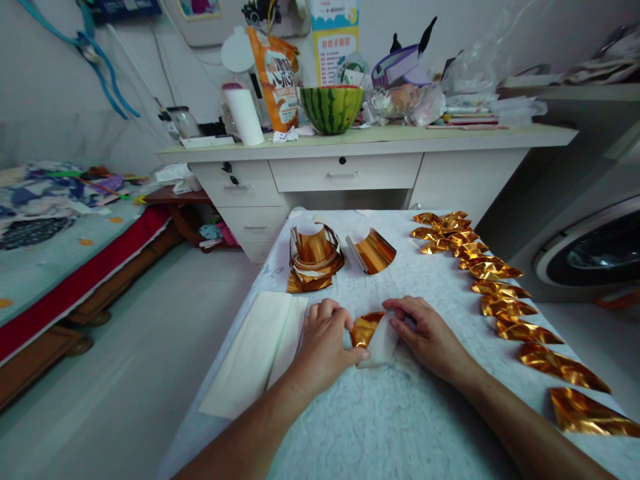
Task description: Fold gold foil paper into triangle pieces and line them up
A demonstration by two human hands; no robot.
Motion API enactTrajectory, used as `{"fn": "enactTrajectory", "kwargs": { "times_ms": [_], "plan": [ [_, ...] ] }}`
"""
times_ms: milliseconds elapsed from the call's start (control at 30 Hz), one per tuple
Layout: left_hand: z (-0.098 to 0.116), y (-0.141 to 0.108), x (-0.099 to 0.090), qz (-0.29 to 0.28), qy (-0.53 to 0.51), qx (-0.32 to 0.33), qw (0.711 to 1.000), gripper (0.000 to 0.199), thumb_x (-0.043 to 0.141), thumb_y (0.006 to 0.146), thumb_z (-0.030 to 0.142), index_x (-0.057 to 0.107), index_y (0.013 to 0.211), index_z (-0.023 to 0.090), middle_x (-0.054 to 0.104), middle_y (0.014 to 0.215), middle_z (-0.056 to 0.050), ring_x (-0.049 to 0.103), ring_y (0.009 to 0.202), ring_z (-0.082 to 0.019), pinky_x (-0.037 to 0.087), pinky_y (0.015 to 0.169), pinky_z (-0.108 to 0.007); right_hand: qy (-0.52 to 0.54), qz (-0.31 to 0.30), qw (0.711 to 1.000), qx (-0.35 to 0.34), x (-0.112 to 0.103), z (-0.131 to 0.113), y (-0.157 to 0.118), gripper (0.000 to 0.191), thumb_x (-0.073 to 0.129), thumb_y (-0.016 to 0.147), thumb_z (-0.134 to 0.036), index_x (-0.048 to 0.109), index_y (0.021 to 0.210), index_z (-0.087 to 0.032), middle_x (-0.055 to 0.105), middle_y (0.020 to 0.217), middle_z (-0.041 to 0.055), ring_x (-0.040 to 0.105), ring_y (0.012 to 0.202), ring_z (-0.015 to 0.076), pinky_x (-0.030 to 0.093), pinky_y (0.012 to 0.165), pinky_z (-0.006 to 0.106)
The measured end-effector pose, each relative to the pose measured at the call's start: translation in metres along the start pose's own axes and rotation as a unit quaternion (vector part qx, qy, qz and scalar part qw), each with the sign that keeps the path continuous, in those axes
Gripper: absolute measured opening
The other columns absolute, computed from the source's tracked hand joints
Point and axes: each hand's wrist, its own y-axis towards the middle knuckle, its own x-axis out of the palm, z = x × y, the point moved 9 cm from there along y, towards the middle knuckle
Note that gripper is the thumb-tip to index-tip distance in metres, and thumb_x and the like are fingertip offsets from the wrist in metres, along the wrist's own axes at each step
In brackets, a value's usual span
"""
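A small gold foil piece [366, 329] with white paper [383, 343] against it lies on the cloth-covered table between my hands. My left hand [327, 340] pinches its left side between thumb and fingers. The fingers of my right hand [423, 330] are closed on the upper right corner of the white paper. Flat white sheets [257, 353] lie left of my left hand. Behind my hands stand a pile of curled gold foil [315, 257] and a separate curved foil stack [375, 251].
Several folded gold foil pieces [503, 307] form a row along the table's right edge. A white desk [350, 172] beyond holds a watermelon half [332, 109] and an orange bag [279, 83]. A bed [75, 267] is at left, a washing machine [590, 247] at right.
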Motion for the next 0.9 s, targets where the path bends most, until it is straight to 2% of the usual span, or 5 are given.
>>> {"fn": "enactTrajectory", "kwargs": {
  "times_ms": [133, 267, 467, 733, 900],
  "plan": [
    [-0.001, 0.001, 0.002, -0.003, -0.07, -0.005, 0.998, 0.032, 0.077, 0.062, 0.026, 0.052, 0.082, 0.021, 0.054, 0.092, -0.001, 0.047, 0.094, -0.024, 0.037, 0.08, -0.033, 0.028, -0.004, 1.0, 0.009, -0.003, -0.002, -0.002, 0.02, 0.048, 0.088, -0.023, 0.065, 0.1, -0.023, 0.059, 0.079, 0.0028, 0.056, 0.081, 0.021, 0.045, 0.078, 0.039],
    [0.002, 0.001, 0.006, -0.022, -0.21, 0.003, 0.977, 0.024, 0.064, 0.071, 0.016, 0.047, 0.085, 0.022, 0.054, 0.081, 0.004, 0.052, 0.079, -0.015, 0.037, 0.07, -0.026, 0.072, -0.007, 0.997, 0.036, -0.008, 0.002, -0.002, 0.02, 0.049, 0.088, -0.03, 0.063, 0.1, -0.022, 0.06, 0.083, 0.003, 0.056, 0.083, 0.0215, 0.045, 0.077, 0.038],
    [0.013, 0.001, 0.008, -0.057, -0.309, 0.025, 0.949, 0.008, 0.055, 0.082, 0.017, 0.053, 0.089, 0.02, 0.055, 0.078, 0.003, 0.053, 0.074, -0.013, 0.039, 0.067, -0.024, 0.149, 0.011, 0.988, 0.03, -0.019, 0.001, 0.0, 0.03, 0.04, 0.096, -0.039, 0.062, 0.085, -0.022, 0.059, 0.091, 0.0044, 0.056, 0.09, 0.0205, 0.042, 0.085, 0.036],
    [0.014, 0.0, 0.011, -0.068, -0.339, 0.012, 0.938, 0.016, 0.056, 0.083, 0.021, 0.062, 0.097, 0.019, 0.059, 0.081, 0.0, 0.056, 0.074, -0.014, 0.042, 0.067, -0.023, 0.345, -0.129, 0.925, 0.094, 0.012, -0.004, -0.008, 0.027, 0.061, 0.086, -0.045, 0.063, 0.097, -0.021, 0.067, 0.087, 0.0021, 0.06, 0.078, 0.0157, 0.048, 0.07, 0.029],
    [0.004, 0.002, 0.009, -0.03, -0.423, -0.032, 0.905, 0.021, 0.052, 0.088, 0.032, 0.06, 0.102, 0.018, 0.059, 0.082, 0.0, 0.057, 0.073, -0.014, 0.044, 0.064, -0.024, 0.384, -0.128, 0.907, 0.119, 0.017, 0.0, -0.01, 0.028, 0.065, 0.083, -0.044, 0.062, 0.097, -0.02, 0.066, 0.087, 0.0017, 0.06, 0.077, 0.0138, 0.046, 0.068, 0.026]
  ]
}}
